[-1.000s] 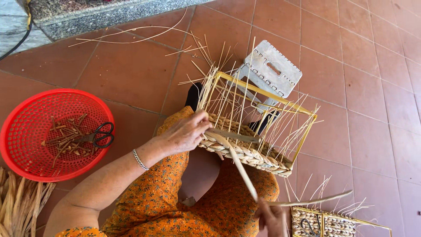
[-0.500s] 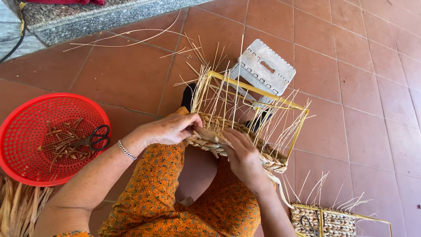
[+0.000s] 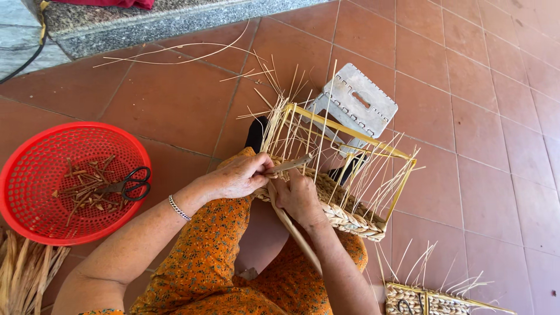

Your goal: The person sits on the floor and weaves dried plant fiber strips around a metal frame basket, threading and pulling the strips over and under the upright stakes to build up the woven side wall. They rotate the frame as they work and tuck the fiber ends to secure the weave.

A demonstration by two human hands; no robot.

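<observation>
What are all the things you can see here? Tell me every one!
Half-woven basket: one, straw colour on a yellow frame, on the person's lap.
Straw strand: one, tan, pinched between both hands.
Red basket: one, on the floor at left.
Scissors: one pair, black, in the red basket with straw scraps.
Folding stool: one, grey, behind the half-woven basket.
Straw bundle: one, tan, bottom left.
Second woven piece: one, straw colour, bottom right.
Floor tiles: many, reddish brown.
Bracelet: one, silver, left wrist.
Left hand: on the strand.
Right hand: against the weave.
</observation>
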